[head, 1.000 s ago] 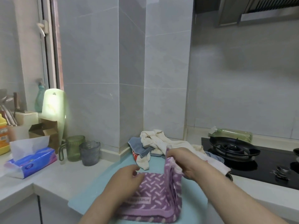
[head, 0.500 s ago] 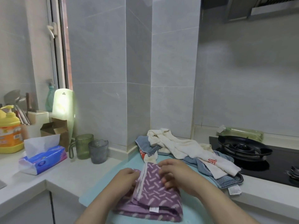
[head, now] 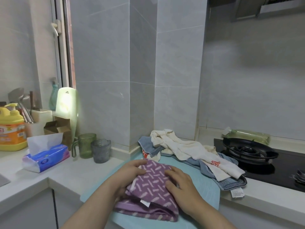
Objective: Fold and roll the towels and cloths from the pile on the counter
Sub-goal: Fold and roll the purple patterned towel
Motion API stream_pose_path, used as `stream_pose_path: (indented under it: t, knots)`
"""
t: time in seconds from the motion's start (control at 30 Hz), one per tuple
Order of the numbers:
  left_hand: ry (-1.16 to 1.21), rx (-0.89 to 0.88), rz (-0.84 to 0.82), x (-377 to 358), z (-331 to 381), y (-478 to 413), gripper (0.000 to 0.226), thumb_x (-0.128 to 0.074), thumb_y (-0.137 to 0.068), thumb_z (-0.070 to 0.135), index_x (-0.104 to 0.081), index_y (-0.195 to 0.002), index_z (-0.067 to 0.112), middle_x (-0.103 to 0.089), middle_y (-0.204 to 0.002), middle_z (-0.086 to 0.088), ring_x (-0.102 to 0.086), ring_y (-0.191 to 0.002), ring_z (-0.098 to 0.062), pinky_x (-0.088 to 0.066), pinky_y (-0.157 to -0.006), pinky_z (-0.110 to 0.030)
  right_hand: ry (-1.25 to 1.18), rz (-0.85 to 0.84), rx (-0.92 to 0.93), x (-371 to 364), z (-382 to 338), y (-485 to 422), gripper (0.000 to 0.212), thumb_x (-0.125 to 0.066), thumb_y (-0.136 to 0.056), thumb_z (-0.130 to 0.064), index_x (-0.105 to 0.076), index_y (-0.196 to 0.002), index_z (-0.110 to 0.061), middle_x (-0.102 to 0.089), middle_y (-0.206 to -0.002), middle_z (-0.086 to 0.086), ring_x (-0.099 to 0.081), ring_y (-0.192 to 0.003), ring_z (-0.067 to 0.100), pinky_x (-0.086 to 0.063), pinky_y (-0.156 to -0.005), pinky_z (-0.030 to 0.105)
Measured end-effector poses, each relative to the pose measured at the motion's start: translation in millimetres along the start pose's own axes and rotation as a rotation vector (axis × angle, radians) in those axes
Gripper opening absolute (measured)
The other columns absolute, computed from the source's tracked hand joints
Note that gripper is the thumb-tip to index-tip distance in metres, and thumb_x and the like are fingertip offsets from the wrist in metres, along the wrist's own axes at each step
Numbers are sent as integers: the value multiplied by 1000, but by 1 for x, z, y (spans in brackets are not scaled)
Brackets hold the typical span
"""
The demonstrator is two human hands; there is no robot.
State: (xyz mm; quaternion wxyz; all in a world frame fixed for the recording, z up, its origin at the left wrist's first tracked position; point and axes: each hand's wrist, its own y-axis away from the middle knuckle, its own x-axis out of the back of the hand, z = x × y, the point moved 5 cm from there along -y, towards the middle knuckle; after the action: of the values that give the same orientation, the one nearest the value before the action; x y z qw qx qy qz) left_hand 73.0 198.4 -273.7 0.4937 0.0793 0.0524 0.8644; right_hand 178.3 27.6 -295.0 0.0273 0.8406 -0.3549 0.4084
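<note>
Well, both hands are down on the purple towel [head: 153, 187], which lies folded in a thick pad on the blue mat [head: 204, 184] at the front of the counter [head: 69, 171]. The left hand [head: 130, 169] lies flat over the far left corner, with its fingers spread out on top. The right hand [head: 179, 180] lies flat on the right side, fingers straight. Neither one is grabbing. I think they press like this to squash the folds flat, so the soft layers don't pop open.

The pile of cloths [head: 181, 146] waits just behind the mat, heaped against the wall corner and spilling toward the stove [head: 247, 151]. I guess it sits back there so the mat has room for folding one thing at a time.

Some bits I can't see well. The left hand covers the towel's left edge, so I can't tell if a finger is tucked under a layer. The heap is a jumble of white, blue and stripy cloth, and I can't count how many pieces are in it. One white cloth has red marks that I can't read. Both arms and the near edge of the mat are cut off at the bottom, and the stove is cut off at the right.
</note>
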Motion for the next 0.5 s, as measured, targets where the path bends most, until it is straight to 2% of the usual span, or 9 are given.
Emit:
stream_pose_path:
  t: [0.1, 0.23, 0.4, 0.5]
  knots:
    - [71, 34, -15, 19, -2, 4, 38, -45, -94, -5, -60, -122, 17, -69, -112, -18, -70, -98, -34, -54, -92, -49, 16, -90, 11, -10, -11, -1, 51, -43, -99, -47, -34, -148, -39, -10, -160, -16, -5, -147, 9, -9, -119, 32]
    - [16, 78, -24, 40, -15, 10, 38, -47, -93, -6, -57, -122, 16, -64, -118, -18, -70, -97, -34, -56, -89, -47, 38, -152, 20, -22, -19, -1, 53, -41, -99, -49, -31, -150, -37, -4, -162, -15, -1, -148, 9, -6, -121, 33]
    - [-221, -3, 35, 43, -25, 7, 48, -48, -90, -2, -55, -128, 27, -56, -130, -6, -70, -96, -24, -57, -88, -42, 146, -211, 8, -29, -22, 0, 53, -34, -100, -53, -26, -150, -41, 3, -163, -13, 5, -149, 11, -3, -122, 35]
    - [-496, -104, 103, 40, -21, 3, 52, -47, -92, 3, -50, -138, 26, -47, -142, 0, -59, -113, -14, -49, -97, -28, 240, -279, 1, -31, -22, 1, 53, -28, -100, -55, -20, -151, -44, 8, -163, -11, 11, -149, 13, 0, -122, 37]
